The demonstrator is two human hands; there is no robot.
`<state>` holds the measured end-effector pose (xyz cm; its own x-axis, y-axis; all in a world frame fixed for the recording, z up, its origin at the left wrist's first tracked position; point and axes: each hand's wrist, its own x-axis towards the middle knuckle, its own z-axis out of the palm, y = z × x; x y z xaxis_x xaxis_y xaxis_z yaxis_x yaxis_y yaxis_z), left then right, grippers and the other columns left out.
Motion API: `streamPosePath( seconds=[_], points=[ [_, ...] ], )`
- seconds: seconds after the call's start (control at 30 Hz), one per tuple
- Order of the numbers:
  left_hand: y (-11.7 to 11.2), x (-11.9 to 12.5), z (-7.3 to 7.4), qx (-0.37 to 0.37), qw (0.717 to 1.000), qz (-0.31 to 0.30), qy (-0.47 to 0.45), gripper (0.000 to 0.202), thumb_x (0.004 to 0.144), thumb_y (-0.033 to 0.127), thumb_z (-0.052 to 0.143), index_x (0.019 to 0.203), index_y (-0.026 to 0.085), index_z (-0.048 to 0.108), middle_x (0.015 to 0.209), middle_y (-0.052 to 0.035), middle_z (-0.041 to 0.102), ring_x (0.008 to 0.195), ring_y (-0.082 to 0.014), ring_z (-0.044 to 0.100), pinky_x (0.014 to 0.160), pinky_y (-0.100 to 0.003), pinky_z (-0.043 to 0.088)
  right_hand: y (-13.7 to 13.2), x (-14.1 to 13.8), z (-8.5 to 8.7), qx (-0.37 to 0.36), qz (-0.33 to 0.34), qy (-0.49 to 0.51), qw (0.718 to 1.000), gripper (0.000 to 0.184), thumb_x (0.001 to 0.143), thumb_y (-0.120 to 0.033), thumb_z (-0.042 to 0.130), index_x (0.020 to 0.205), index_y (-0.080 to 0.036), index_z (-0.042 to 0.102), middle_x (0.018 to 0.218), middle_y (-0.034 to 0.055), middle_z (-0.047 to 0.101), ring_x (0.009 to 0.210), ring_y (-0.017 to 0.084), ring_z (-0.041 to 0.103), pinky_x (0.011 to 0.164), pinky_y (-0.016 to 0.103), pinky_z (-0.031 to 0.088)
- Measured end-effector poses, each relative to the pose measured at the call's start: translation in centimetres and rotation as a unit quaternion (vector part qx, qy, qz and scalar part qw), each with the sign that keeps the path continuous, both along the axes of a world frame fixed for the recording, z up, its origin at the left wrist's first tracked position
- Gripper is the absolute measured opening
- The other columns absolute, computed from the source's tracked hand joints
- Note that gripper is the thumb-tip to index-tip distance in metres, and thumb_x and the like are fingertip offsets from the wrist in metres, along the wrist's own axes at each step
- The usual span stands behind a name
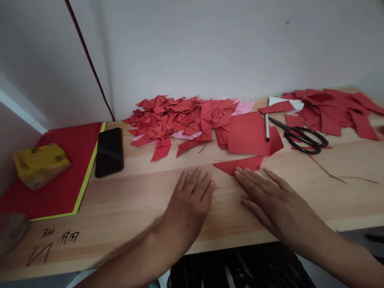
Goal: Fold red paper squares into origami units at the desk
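A folded piece of red paper [243, 164] lies on the wooden table in front of me, its left end tapering to a point. My right hand [271, 195] rests flat, its fingertips on the near edge of that paper. To the left, my left hand [191, 201] lies palm down on the bare wood with its fingers stretched out, apart from the paper. Just beyond sits a stack of red paper squares [246, 133], beside a heap of folded red and pink paper shapes [176, 118].
Black-handled scissors [302, 137] and a white marker [267, 128] lie right of the stack. Red paper pieces [332, 106] are piled at the back right. On the left are a black phone [109, 152], red sheets [65, 180] with a yellow edge and a yellow packet [42, 162].
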<state>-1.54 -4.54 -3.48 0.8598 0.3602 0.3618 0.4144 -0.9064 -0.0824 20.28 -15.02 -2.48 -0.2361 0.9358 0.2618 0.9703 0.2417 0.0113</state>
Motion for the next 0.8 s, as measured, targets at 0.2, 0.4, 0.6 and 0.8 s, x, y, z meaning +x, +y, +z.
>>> streamPosePath(
  seconds=[0.2,0.4,0.6,0.8],
  points=[
    [-0.4,0.0,0.0,0.0,0.998,-0.023,-0.053,0.032,0.097,0.011,0.044,0.122,0.011,0.063,0.136,-0.0112,0.061,0.133,-0.025,0.052,0.111,-0.044,0.045,-0.4,-1.7,0.0,-0.026,0.016,0.05,0.998,0.047,0.098,-0.027,0.049,0.142,-0.009,0.048,0.145,0.0149,0.055,0.133,0.026,0.052,0.105,0.047,0.045],
    [-0.8,0.0,-0.9,-0.021,0.999,-0.027,-0.002,0.039,0.101,0.026,0.044,0.135,0.009,0.053,0.136,-0.0109,0.062,0.128,-0.0218,0.056,0.109,-0.041,0.044,0.2,-2.9,0.1,-0.035,-0.002,0.091,0.995,0.045,0.098,-0.026,0.047,0.14,-0.009,0.049,0.134,0.016,0.065,0.114,0.027,0.061,0.09,0.045,0.05],
    [-1.1,0.5,-0.8,0.018,1.0,-0.021,-0.014,0.034,0.098,0.026,0.05,0.126,0.009,0.061,0.129,-0.0091,0.067,0.12,-0.0236,0.062,0.103,-0.041,0.047,0.4,-2.7,-0.1,0.0,-0.012,0.054,0.998,0.042,0.097,-0.025,0.05,0.137,-0.013,0.054,0.133,0.013,0.065,0.117,0.031,0.057,0.092,0.046,0.043],
    [-1.0,0.5,-0.9,-0.007,1.0,-0.02,-0.012,0.032,0.098,0.025,0.049,0.123,0.011,0.063,0.131,-0.0101,0.065,0.122,-0.0251,0.061,0.103,-0.043,0.048,1.1,-0.8,-0.3,0.012,-0.048,0.057,0.997,0.038,0.097,-0.025,0.053,0.133,-0.013,0.058,0.137,0.0116,0.063,0.114,0.03,0.058,0.089,0.044,0.044]
  ],
)
